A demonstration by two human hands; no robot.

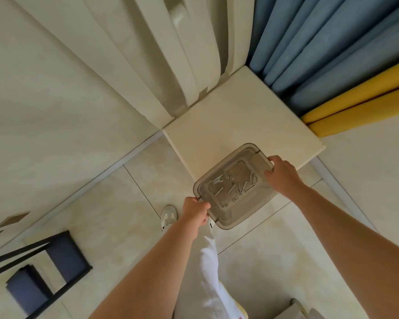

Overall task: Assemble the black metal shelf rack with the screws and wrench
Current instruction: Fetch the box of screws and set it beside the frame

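Observation:
A clear grey plastic bin (pixel 226 217) is held over the edge of a low cream platform (pixel 235 116). Inside it lie several screws (pixel 243 188), small nuts and a small wrench (pixel 217 179). My left hand (pixel 195 212) grips the bin's near-left rim. My right hand (pixel 282 176) grips its far-right rim. The black metal shelf rack (pixel 44 265) with dark blue panels lies on the floor at the lower left, away from both hands.
Cream cabinet doors (pixel 171 54) rise behind the platform, with blue curtains (pixel 320 42) and yellow curtains (pixel 355 104) to the right. My white trouser leg (pixel 207 268) and shoe (pixel 168 216) stand on the tiled floor below the bin.

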